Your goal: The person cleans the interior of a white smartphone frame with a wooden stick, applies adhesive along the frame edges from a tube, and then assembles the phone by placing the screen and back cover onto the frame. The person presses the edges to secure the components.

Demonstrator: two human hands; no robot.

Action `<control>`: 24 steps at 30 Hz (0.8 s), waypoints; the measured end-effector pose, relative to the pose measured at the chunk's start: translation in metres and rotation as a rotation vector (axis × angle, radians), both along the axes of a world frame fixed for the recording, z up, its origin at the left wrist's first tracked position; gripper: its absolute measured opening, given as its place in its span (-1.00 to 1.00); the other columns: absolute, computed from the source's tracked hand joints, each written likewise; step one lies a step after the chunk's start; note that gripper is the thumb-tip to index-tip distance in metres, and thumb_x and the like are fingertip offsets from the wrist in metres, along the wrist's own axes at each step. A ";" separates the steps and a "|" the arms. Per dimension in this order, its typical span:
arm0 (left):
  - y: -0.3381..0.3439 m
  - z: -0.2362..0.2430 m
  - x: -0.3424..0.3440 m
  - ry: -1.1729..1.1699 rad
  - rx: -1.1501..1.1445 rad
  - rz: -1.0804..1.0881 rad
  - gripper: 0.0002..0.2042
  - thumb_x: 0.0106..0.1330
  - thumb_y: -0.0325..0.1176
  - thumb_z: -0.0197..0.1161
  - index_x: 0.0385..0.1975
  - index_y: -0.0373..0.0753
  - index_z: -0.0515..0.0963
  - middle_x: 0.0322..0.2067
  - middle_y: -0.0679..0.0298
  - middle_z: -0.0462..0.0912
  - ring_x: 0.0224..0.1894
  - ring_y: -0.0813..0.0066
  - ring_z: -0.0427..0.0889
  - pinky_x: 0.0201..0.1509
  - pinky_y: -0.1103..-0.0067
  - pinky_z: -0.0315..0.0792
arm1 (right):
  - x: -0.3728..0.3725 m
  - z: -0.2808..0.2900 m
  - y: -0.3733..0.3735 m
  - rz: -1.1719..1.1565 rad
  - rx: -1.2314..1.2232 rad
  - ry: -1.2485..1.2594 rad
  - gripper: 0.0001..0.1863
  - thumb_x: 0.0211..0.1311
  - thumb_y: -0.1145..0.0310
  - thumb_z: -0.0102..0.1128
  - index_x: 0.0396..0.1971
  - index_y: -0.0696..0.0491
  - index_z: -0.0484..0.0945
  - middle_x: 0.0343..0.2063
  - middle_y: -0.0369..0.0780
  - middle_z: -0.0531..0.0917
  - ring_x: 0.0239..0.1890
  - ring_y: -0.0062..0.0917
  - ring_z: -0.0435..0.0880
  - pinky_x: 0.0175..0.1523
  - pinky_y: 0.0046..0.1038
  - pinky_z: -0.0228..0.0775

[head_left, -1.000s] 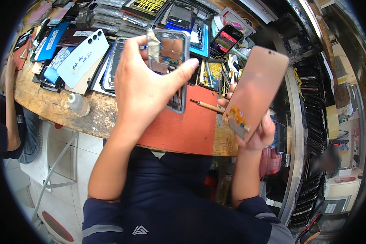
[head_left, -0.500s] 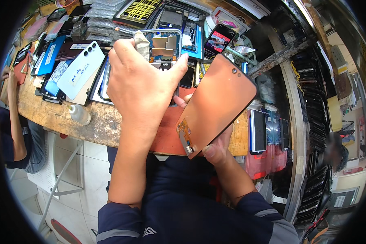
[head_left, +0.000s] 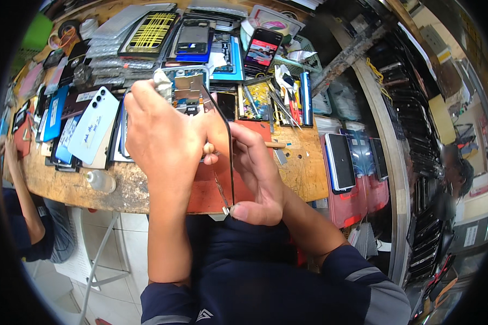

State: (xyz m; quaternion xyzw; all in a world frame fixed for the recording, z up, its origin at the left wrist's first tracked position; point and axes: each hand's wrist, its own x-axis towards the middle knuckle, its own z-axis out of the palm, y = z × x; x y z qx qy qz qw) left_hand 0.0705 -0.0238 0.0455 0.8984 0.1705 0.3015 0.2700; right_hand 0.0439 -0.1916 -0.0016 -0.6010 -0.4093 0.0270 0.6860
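My left hand (head_left: pixel 165 127), seen from its back, is closed round an opened phone body (head_left: pixel 190 86) with its circuit board and metal shields showing. A crumpled whitish scrap (head_left: pixel 161 81) sticks out by its fingers. With my right hand (head_left: pixel 260 173) I grip a phone screen panel (head_left: pixel 219 132), tilted almost edge-on beside the phone body. The panel's coppery back faces left, and a thin flex cable (head_left: pixel 220 187) hangs at its lower end by my right thumb. My left palm and most of its fingertips are hidden. A red mat (head_left: pixel 200 192) lies beneath both hands.
Phones and back covers, including a white one (head_left: pixel 95 124), crowd the left of the bench. A small bottle (head_left: pixel 101 181) stands near the front edge. Behind are a lit phone (head_left: pixel 263 51) and tweezers (head_left: pixel 284 108). Another person's arm (head_left: pixel 24 189) is at far left.
The screen panel has turned from showing its broad coppery back to nearly edge-on, and moved left toward the phone body. My view has shifted, baring the tools behind.
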 end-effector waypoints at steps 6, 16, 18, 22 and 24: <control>-0.003 -0.002 -0.004 -0.047 0.037 -0.014 -0.18 0.08 0.14 0.72 0.11 -0.35 0.47 0.02 -0.07 0.69 0.05 -0.16 0.73 0.09 0.12 0.57 | 0.005 0.000 -0.004 0.024 0.033 0.092 0.14 0.25 0.06 0.42 0.65 0.24 -0.04 0.28 -0.08 0.43 0.28 -0.37 0.46 0.45 -0.20 0.27; -0.013 0.003 -0.001 -0.036 -0.046 -0.037 -0.27 0.01 -0.07 0.69 0.08 -0.34 0.47 -0.02 -0.08 0.65 0.03 -0.18 0.72 0.10 0.12 0.61 | 0.002 0.001 -0.014 0.024 0.079 0.224 0.16 0.21 0.04 0.49 0.67 0.14 -0.01 0.27 -0.15 0.43 0.26 -0.43 0.47 0.37 -0.25 0.32; -0.011 0.002 0.001 -0.046 -0.079 -0.060 -0.26 0.02 -0.02 0.70 0.07 -0.36 0.49 -0.03 -0.08 0.68 0.01 -0.14 0.74 0.11 0.13 0.61 | -0.005 0.004 -0.015 0.008 0.146 0.343 0.21 0.19 0.00 0.55 0.67 0.13 -0.01 0.28 -0.12 0.44 0.27 -0.41 0.51 0.39 -0.24 0.37; 0.002 -0.007 0.006 -0.016 -0.291 -0.213 -0.29 0.22 -0.03 0.68 0.17 -0.42 0.52 -0.03 0.04 0.73 -0.02 0.35 0.77 0.06 0.44 0.62 | -0.014 0.016 -0.023 0.026 0.302 0.469 0.22 0.20 -0.05 0.58 0.65 0.16 -0.01 0.27 -0.04 0.47 0.31 -0.30 0.58 0.49 -0.13 0.42; 0.014 -0.014 0.009 -0.068 -0.599 -0.383 -0.30 0.27 -0.07 0.66 0.22 -0.44 0.52 -0.03 0.09 0.71 -0.03 0.46 0.74 0.03 0.53 0.62 | -0.013 0.025 -0.033 -0.018 0.318 0.495 0.24 0.18 -0.06 0.58 0.65 0.17 -0.01 0.26 -0.04 0.49 0.28 -0.31 0.60 0.46 -0.18 0.45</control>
